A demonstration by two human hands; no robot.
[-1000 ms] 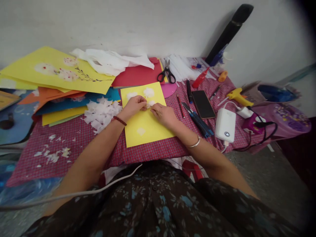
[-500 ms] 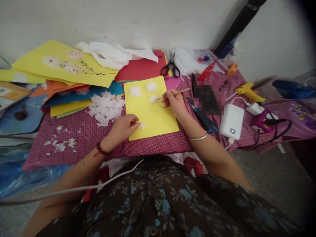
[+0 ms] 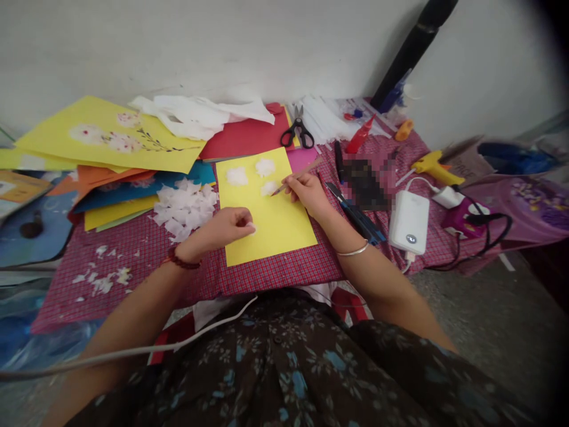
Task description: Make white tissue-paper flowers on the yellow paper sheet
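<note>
In the head view, a rectangular bright-yellow paper sheet (image 3: 271, 231) lies flat on a red-and-pink checked cloth (image 3: 284, 276), in front of the person. Three fluffy white paper tufts (image 3: 265, 168) sit on its upper half, two side by side and one below the right-hand one.

The right hand (image 3: 306, 193) holds a thin, brownish, pointed stick (image 3: 280, 189) slantwise between thumb and fingers, its tip just beside the lowest tuft. The left hand (image 3: 231, 228) is over the sheet's left edge, fingers curled and thumb close to the forefinger; a small pale piece (image 3: 252, 228) shows at its tips, but whether it is pinched or only touched I cannot tell.

Left of the sheet is a heap of torn white tissue pieces (image 3: 184, 209). Beyond the sheet lie black-handled scissors (image 3: 297, 130); to its right is a white rectangular power bank (image 3: 408, 220).
</note>
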